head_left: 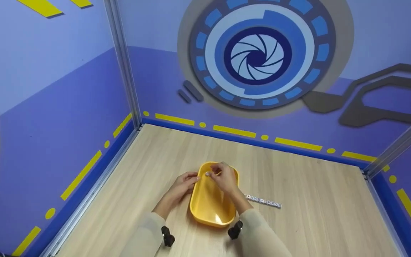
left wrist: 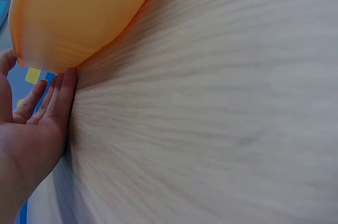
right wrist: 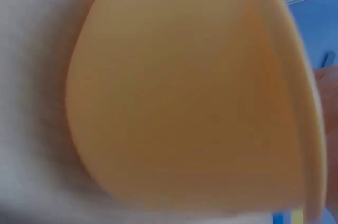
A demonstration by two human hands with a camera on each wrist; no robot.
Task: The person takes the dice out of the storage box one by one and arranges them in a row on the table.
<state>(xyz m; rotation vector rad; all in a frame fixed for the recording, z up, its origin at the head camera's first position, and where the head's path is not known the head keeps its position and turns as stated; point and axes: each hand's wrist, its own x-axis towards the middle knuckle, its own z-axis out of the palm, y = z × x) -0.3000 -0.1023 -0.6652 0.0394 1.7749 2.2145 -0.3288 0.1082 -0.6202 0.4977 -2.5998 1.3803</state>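
A yellow-orange oblong tray [head_left: 211, 207] with raised walls and rounded corners sits on the wooden table. My left hand [head_left: 182, 185] is at its far left side; the left wrist view shows fairly straight fingers [left wrist: 62, 94] against the outer wall and the thumb up by the rim. Over the tray's far end, my right hand [head_left: 224, 178] pinches a small white patterned piece [head_left: 207, 174] between thumb and fingertips. The right wrist view is mostly filled by the tray's outer wall [right wrist: 185, 102], which hides that hand's fingertips.
A narrow white strip with a small coloured pattern [head_left: 264, 201] lies on the table [head_left: 316, 214] right of the tray, partly behind my right forearm. Blue-purple printed walls [head_left: 155, 82] with metal corner posts [head_left: 125, 67] enclose the table's back and sides.
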